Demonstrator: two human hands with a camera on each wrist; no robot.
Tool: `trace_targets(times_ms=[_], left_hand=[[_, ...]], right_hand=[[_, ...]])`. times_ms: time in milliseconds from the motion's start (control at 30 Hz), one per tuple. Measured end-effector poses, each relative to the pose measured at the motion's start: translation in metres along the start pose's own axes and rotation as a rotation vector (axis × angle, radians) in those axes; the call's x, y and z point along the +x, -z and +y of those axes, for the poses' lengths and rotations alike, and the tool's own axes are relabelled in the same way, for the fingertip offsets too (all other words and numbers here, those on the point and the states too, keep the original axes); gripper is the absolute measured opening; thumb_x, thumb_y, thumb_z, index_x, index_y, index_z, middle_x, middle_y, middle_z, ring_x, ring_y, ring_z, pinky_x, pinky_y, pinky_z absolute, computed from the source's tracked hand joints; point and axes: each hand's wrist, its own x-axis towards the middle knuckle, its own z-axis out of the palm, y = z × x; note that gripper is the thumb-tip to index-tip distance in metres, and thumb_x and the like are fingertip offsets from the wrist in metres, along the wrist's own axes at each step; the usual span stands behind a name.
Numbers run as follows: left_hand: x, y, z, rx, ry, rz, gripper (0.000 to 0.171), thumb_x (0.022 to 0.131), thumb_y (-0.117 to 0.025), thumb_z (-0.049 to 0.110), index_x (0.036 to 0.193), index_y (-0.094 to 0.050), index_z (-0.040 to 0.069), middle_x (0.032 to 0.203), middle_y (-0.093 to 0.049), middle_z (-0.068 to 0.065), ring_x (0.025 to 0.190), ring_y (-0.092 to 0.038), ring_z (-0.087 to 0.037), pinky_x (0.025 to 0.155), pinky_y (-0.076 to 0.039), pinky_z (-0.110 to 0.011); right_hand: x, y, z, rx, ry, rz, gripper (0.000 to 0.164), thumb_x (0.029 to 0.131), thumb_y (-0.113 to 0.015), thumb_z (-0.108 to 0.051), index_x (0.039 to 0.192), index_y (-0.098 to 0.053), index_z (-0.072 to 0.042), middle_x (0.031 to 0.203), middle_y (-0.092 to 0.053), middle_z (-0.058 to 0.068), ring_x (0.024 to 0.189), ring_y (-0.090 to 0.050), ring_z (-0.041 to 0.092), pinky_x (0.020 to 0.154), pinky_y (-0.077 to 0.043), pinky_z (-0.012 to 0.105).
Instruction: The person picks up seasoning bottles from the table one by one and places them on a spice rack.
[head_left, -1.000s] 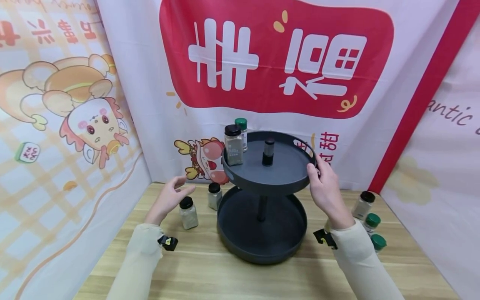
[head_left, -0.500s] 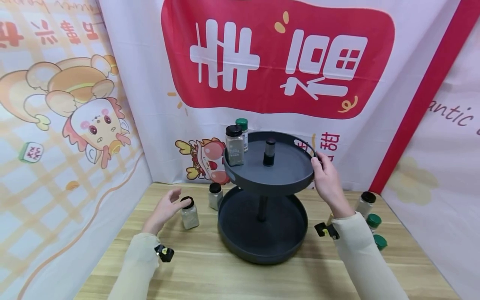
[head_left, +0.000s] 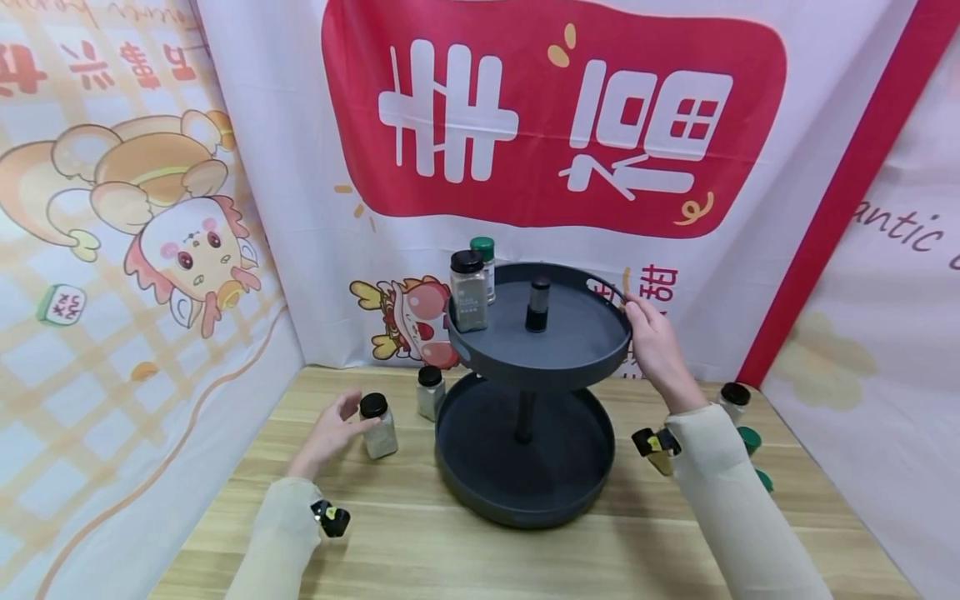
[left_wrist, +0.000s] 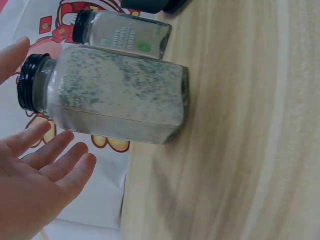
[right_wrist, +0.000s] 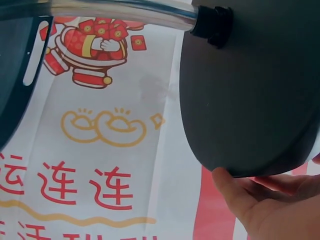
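Bottle (head_left: 380, 433), black-lidded, stands upright on the table (head_left: 420, 542) in the head view; the left hand (head_left: 330, 432) is beside it, and the right hand (head_left: 660, 346) grips the upper tray (head_left: 540, 373). In the left wrist view, thumb and fingers are apart around the bottle, near a second bottle (left_wrist: 127, 35). In the right wrist view, the thumb presses the tray's underside.

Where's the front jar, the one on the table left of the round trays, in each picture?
Head: the front jar is left of centre, below the middle.
Left wrist: the front jar is upper left, sideways, black lid pointing left.
Right wrist: not in it.
Shared landmark: the printed cloth behind, in all three.
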Motion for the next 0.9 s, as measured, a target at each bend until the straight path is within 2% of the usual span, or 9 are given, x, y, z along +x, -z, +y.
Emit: trace_targets(times_ms=[67,200,300,633,767,900], left_hand=[[0.000,-0.002,-0.002,0.000,-0.009,-0.003,0.084,0.084,-0.073,0.019,0.143,-0.021,-0.010,0.145,-0.024,-0.033,0.134,-0.024,-0.046,0.109,-0.020,-0.053],[0.000,-0.006,-0.005,-0.007,-0.022,0.006,0.080,0.083,-0.073,0.015,0.141,-0.025,-0.010,0.142,-0.031,-0.033,0.132,-0.027,-0.047,0.108,-0.022,-0.054],[0.000,-0.009,-0.009,-0.005,-0.016,0.023,0.076,0.083,-0.073,0.014,0.140,-0.029,-0.009,0.139,-0.036,-0.032,0.130,-0.031,-0.047,0.108,-0.023,-0.054],[0.003,-0.016,-0.017,-0.008,-0.006,0.103,0.058,0.084,-0.070,0.008,0.131,-0.040,-0.010,0.130,-0.046,-0.031,0.121,-0.045,-0.044,0.103,-0.035,-0.049],[0.002,-0.017,-0.016,0.008,0.002,0.105,0.056,0.084,-0.070,0.009,0.129,-0.043,-0.009,0.128,-0.048,-0.030,0.120,-0.045,-0.043,0.103,-0.035,-0.049],[0.004,-0.017,-0.015,0.007,0.008,0.092,0.060,0.083,-0.071,0.008,0.132,-0.041,-0.008,0.132,-0.046,-0.030,0.123,-0.042,-0.044,0.104,-0.032,-0.051]], right_hand=[[0.003,0.001,0.000,0.016,-0.008,-0.009,0.058,0.102,-0.025,-0.043,0.148,-0.029,-0.007,0.141,-0.042,0.021,0.118,-0.046,0.036,0.092,-0.039,0.047],[0.008,0.002,0.000,0.055,-0.028,-0.035,0.055,0.103,-0.026,-0.040,0.148,-0.029,-0.009,0.143,-0.041,0.020,0.130,-0.038,0.033,0.108,-0.026,0.048],[0.012,0.002,0.000,0.079,-0.038,-0.055,0.053,0.103,-0.025,-0.037,0.149,-0.028,-0.011,0.145,-0.038,0.020,0.132,-0.036,0.032,0.110,-0.023,0.048],[0.022,0.000,0.003,0.220,-0.016,-0.090,0.049,0.104,-0.025,-0.025,0.149,-0.027,-0.006,0.145,-0.036,0.021,0.132,-0.036,0.030,0.109,-0.026,0.044],[0.023,-0.001,0.005,0.269,-0.009,-0.088,0.049,0.104,-0.025,-0.024,0.149,-0.026,-0.004,0.146,-0.035,0.020,0.133,-0.034,0.030,0.109,-0.026,0.044],[0.024,-0.002,0.007,0.333,-0.011,-0.101,0.049,0.104,-0.025,-0.022,0.149,-0.023,-0.004,0.148,-0.032,0.019,0.134,-0.032,0.030,0.109,-0.027,0.045]])
